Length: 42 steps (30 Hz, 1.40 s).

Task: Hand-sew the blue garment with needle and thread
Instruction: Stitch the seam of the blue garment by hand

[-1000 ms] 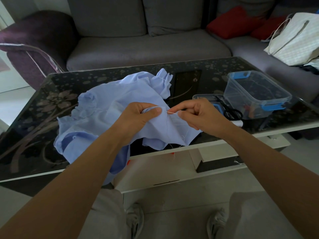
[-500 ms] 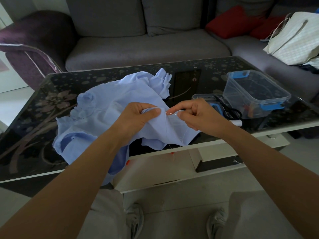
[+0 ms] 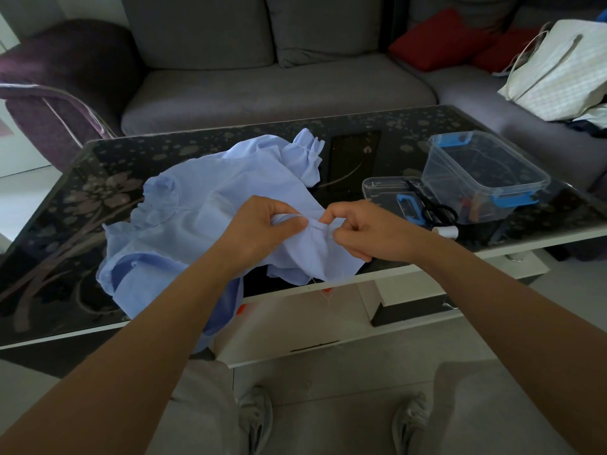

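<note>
Blue garment (image 3: pixel 197 221) is bunched on the black floral-glass bench (image 3: pixel 59 224), from centre out to 9 o'clock. One part spills over the near edge at 6 o'clock toward the person's lap. A ruffled cuff points to 12 o'clock.

Left hand (image 3: pixel 259 231): grip pressed together, thumb over curled fingers, pinching a raised fold of the garment just above the bench's near edge.

Right hand (image 3: pixel 364 233): at 3 o'clock of the left, nearly touching it. Grip pinched, index tip and thumb closed on the same fold, other fingers curled under. Needle is too small to make out, so I cannot tell if it's in that pinch.

A thin strand of thread (image 3: pixel 325 290) dangles off the garment's hem at 6 o'clock, below the right hand.

At 2 o'clock of the hands:
- Clear plastic box (image 3: pixel 483 172) with blue clips, upright, top open.
- Flat clear lid (image 3: pixel 387 190) just beside the box, at its 9 o'clock.
- Black scissors (image 3: pixel 437 210) lying across the lid, against the box.
- White spool (image 3: pixel 446 231) on the bench at 6 o'clock of the scissors, near the edge.

Beyond the bench:
- Grey sofa (image 3: pixel 279 90) at 12 o'clock.
- Red cushions (image 3: pixel 437 41) at 1 o'clock.
- White bag (image 3: pixel 558 73) at 2 o'clock.
- Purple armchair (image 3: pixel 62 80) at 10 o'clock.

Grey shoes (image 3: pixel 256 418) are on the floor at 6 o'clock.
</note>
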Each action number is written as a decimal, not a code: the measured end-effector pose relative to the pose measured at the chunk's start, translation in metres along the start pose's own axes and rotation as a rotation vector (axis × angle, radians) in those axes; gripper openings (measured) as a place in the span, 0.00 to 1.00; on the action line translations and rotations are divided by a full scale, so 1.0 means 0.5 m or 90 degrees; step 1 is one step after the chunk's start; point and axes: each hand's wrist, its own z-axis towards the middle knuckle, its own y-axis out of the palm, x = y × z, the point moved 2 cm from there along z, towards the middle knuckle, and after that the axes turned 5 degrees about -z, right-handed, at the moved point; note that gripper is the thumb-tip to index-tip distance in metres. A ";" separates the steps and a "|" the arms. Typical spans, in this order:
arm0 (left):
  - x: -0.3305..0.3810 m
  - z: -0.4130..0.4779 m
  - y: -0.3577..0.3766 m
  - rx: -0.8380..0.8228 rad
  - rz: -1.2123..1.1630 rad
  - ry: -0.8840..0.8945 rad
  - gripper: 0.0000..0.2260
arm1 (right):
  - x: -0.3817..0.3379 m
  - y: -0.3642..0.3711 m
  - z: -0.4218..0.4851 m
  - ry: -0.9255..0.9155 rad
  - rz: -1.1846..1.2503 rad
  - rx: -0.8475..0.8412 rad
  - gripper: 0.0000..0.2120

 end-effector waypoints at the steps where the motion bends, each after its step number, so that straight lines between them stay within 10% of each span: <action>1: 0.000 0.001 0.000 0.006 0.013 0.002 0.09 | -0.001 0.000 0.000 0.000 -0.002 0.004 0.10; 42: 0.010 -0.002 -0.009 -0.017 -0.133 -0.117 0.06 | -0.009 -0.022 -0.007 -0.030 0.082 0.033 0.12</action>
